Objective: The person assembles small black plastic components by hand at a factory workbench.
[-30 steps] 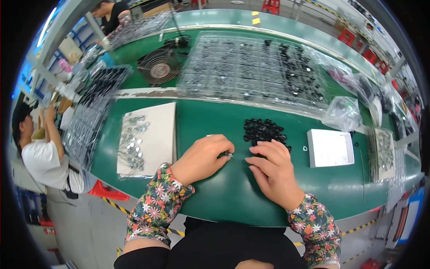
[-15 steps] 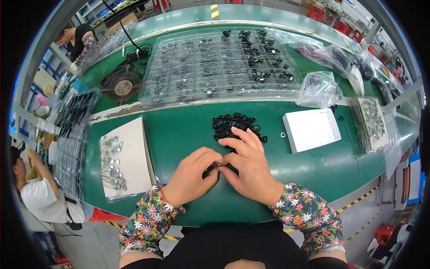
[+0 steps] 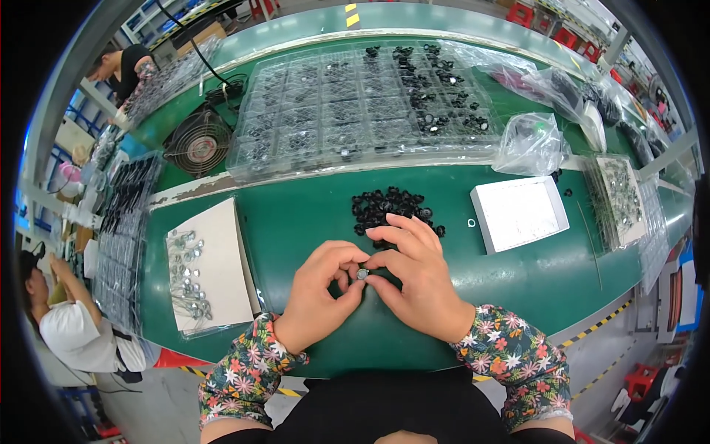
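Hands (image 3: 319, 290) (image 3: 421, 287) pinch round piece (image 3: 362, 274) between them.

Toward the desk's (image 3: 532, 296) front edge, fingertips (image 3: 357, 287) partly hide a round piece (image 3: 362, 274), its details too small to tell; the right hand (image 3: 418, 277) covers some black parts (image 3: 386, 204).

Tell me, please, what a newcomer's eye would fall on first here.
Likely the left grip and right grip come first, together around a small round piece over the green table. Just beyond them lies a heap of black parts, with a white box farther right and a large clear compartment tray behind.
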The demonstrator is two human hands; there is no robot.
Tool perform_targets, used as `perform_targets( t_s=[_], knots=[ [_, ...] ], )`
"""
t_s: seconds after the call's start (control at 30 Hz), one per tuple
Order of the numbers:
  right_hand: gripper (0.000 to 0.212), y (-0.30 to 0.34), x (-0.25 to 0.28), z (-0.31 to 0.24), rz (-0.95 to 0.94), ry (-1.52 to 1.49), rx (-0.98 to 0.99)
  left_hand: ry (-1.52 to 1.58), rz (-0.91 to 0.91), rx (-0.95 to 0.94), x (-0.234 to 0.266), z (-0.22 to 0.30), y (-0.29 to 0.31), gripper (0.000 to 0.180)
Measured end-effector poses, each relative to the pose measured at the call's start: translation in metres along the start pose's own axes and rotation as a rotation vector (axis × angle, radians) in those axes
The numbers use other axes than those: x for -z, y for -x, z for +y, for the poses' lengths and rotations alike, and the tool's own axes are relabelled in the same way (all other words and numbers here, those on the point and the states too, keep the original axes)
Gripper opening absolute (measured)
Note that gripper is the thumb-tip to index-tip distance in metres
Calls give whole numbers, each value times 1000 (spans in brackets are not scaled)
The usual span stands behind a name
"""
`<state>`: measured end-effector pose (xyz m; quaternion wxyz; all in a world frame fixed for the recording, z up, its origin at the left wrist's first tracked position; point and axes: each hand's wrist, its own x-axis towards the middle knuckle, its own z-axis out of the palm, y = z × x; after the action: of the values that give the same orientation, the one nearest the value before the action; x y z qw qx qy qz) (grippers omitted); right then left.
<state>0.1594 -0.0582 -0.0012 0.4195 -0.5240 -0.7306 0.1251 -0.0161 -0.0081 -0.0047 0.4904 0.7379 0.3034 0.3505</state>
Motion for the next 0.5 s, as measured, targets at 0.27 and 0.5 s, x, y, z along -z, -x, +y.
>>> perform_targets(
  t_s=[0.27,0.5],
  knots=[
    [17,-1,2,-4,12,-30,29,-142,-23,-2,3,10,-2,36],
    [20,-2,8,-1,59,-57,-5,-575,-49,-83,26,5,-6,21]
  ],
)
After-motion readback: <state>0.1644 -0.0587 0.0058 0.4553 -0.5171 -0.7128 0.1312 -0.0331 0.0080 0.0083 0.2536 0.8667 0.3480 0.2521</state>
